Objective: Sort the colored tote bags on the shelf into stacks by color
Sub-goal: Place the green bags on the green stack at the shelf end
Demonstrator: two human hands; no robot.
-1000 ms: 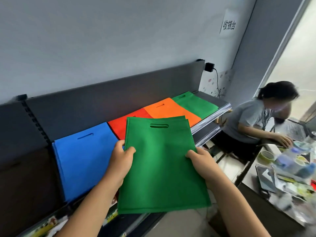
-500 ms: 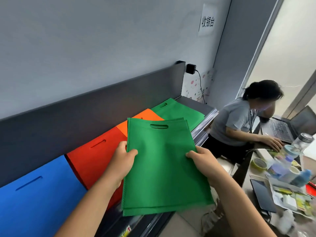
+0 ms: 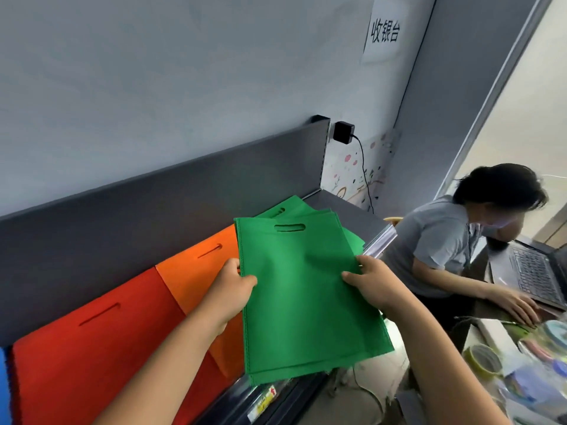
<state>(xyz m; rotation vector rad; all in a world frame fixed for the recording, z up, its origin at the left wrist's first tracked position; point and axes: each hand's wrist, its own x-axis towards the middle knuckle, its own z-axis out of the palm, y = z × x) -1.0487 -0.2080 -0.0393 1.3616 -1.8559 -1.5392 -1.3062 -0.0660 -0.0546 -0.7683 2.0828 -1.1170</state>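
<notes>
Both hands are on the same bunch of green bags (image 3: pixel 306 289). The left hand (image 3: pixel 231 291) grips the left edge, thumb on top and fingers tucked under; the right hand (image 3: pixel 372 283) pinches the right edge the same way. You can see a couple of layers fanning out at the bottom edge, so it's more than one bag in the bunch. It's held up off the shelf (image 3: pixel 346 214), handle slot pointing away, hanging over the shelf's front edge.

Right behind the held bunch, a green stack (image 3: pixel 291 207) lies on the shelf, mostly hidden, only its top corner and a bit of the right side peeking out. Left of that is an orange stack (image 3: pixel 196 271), partly covered by the held bags, then a red stack (image 3: pixel 92 348), and a sliver of a blue one (image 3: pixel 3 391) at the frame's left edge.

Off to the right, a person (image 3: pixel 445 240) in a grey shirt sits at a desk with a hand on a laptop (image 3: pixel 534 274). A black charger (image 3: pixel 343 132) is plugged in on the wall above the shelf's end, and a paper sign (image 3: pixel 385 32) hangs higher up.
</notes>
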